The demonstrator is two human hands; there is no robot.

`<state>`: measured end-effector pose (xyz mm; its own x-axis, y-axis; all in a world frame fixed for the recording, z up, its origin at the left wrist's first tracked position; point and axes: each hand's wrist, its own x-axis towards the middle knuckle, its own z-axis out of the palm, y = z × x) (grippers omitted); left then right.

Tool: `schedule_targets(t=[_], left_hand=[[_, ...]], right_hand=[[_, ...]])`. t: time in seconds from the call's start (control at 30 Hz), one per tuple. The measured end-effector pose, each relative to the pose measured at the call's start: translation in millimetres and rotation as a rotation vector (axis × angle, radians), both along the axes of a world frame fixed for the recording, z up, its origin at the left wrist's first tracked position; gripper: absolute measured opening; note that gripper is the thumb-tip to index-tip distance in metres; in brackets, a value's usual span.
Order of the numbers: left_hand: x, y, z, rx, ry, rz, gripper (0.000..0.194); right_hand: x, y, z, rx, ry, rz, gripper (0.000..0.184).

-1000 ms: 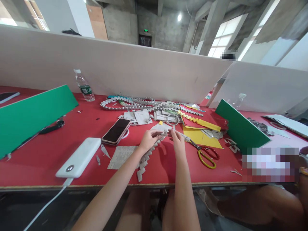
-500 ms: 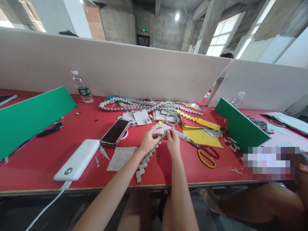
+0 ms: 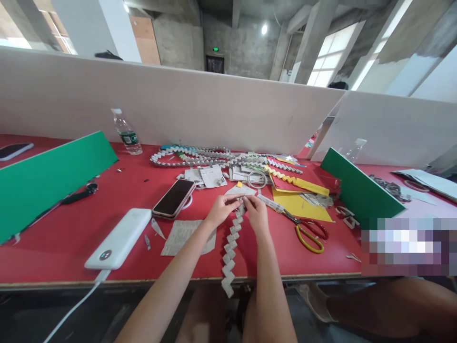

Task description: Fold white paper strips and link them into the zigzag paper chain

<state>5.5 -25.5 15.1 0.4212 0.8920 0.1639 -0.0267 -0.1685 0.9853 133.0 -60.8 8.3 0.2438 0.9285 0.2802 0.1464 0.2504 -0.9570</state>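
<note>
Between my two hands is a zigzag folded-paper chain made of newsprint. Its far end is pinched in the fingers of my left hand and my right hand, whose fingertips nearly meet. From there the chain runs down toward me, and its near end reaches past the table's front edge. Left of it, partly behind my left forearm, lies a flat piece of newsprint. Scissors with one red and one yellow handle rest to the right of my right hand.
A phone and a white power bank with a cable lie on the left. Behind my hands are longer paper chains, paper pieces and a yellow sheet. Green dividers stand at both sides; a water bottle is at the back. Another person sits at right.
The chain has swung from slanting under my left forearm to hanging nearly straight between my arms. Both hands still pinch its far end. The view has shifted slightly.
</note>
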Motion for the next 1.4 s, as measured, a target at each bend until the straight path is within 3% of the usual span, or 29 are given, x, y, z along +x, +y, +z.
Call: schedule_targets(t=[0.3, 0.43, 0.67, 0.83, 0.97, 1.07, 1.2, 1.4], left_hand=[[-2.7, 0.5, 3.1, -0.257, -0.111, -0.079, 0.038], [-5.8, 2.0, 1.7, -0.344, -0.120, -0.065, 0.031], [-6.4, 0.0, 3.1, -0.356, -0.164, -0.075, 0.022], [-8.6, 4.6, -5.4, -0.456, -0.176, -0.032, 0.016], [-9.4, 6.4, -9.4, -0.431, -0.187, 0.056, 0.014], [-9.2, 5.1, -6.1, -0.373, -0.212, 0.099, 0.019], [-9.1, 4.5, -2.7, -0.281, -0.213, 0.117, 0.024], [-6.3, 7.8, -10.4, -0.061, -0.028, 0.176, 0.017]], right_hand=[[-2.9, 2.0, -3.7, 0.118, -0.106, -0.175, 0.018], [-2.4, 0.8, -1.8, 0.116, -0.109, -0.154, 0.017], [-1.6, -1.2, 0.1, 0.098, -0.154, -0.093, 0.017], [-9.3, -4.5, 3.8, 0.119, -0.153, -0.068, 0.015], [-18.0, -4.7, 5.0, 0.066, -0.111, -0.043, 0.021], [-23.4, -3.6, 2.8, -0.008, -0.061, -0.107, 0.023], [-28.2, -3.8, 0.1, -0.136, -0.149, -0.119, 0.036], [-31.7, -4.2, 0.5, -0.166, -0.248, -0.053, 0.041]])
